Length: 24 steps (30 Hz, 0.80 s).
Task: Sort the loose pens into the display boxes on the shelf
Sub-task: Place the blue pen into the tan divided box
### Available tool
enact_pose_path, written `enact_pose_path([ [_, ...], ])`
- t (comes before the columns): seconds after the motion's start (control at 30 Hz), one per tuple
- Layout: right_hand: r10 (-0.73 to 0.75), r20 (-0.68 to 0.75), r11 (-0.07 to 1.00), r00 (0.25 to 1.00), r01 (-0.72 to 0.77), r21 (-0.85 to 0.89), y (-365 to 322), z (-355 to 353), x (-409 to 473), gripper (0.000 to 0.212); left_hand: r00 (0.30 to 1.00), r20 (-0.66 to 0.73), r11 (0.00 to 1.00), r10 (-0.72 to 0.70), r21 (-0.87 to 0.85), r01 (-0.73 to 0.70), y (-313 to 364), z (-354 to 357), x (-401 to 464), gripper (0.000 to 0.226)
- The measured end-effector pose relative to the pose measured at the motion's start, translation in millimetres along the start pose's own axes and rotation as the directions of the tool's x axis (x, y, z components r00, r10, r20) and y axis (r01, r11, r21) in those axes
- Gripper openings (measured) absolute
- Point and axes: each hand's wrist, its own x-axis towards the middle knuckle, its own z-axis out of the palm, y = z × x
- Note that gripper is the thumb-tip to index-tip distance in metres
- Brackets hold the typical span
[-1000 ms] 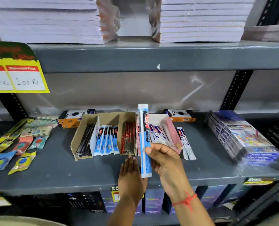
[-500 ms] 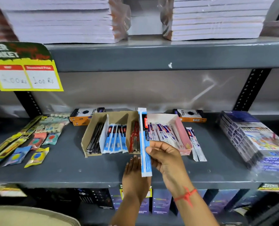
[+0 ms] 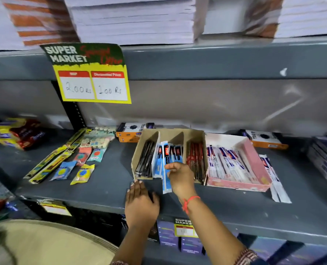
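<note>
Right hand (image 3: 179, 177) at centre frame pinches a blue pen packet (image 3: 166, 180), its top already among the matching blue packets in the middle slot of the brown box (image 3: 195, 134). Left hand (image 3: 140, 202) lies flat and empty on the shelf (image 3: 101, 188), just below the box. Placing step; next, I'd say, slide it fully in, then let go.

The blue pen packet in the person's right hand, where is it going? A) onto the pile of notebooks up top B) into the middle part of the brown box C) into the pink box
B: the right hand holds the blue pen packet at the front of the brown box, in line with its middle compartment, where matching blue packets lie.
</note>
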Motion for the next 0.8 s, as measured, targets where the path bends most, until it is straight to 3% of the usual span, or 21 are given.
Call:
enact_pose_path([
  [0.13,0.005,0.022,0.980,1.000,0.000,-0.200,-4,18,15,0.044,1.000,-0.020,1.000,0.002,-0.027,-0.002,-1,-2,-2,0.062],
  [0.27,0.029,-0.007,0.948,1.000,-0.030,-0.316,-9,19,29,0.036,0.996,-0.087,0.996,0.022,-0.088,-0.029,-1,1,-2,0.060],
  [0.37,0.037,-0.017,0.905,0.999,-0.041,-0.424,-9,20,41,0.019,0.999,-0.022,0.999,0.027,-0.043,-0.028,-3,0,0,0.066],
  [0.43,0.016,-0.003,0.869,1.000,-0.015,-0.495,-10,21,45,0.027,0.999,-0.009,0.999,0.030,-0.029,-0.031,-5,2,1,0.069],
  [0.5,0.025,0.013,0.848,1.000,-0.014,-0.529,-11,22,48,0.017,0.999,-0.029,0.998,0.032,-0.047,-0.033,-4,2,1,0.070],
  [0.6,0.051,-0.001,0.824,0.999,-0.043,-0.564,-11,26,50,0.034,0.999,0.000,0.999,0.039,-0.029,-0.039,-5,3,2,0.072],
  [0.8,-0.057,-0.015,0.803,0.998,0.037,-0.594,-12,30,42,0.043,0.999,0.020,0.999,0.039,0.003,-0.039,-6,3,3,0.073],
])
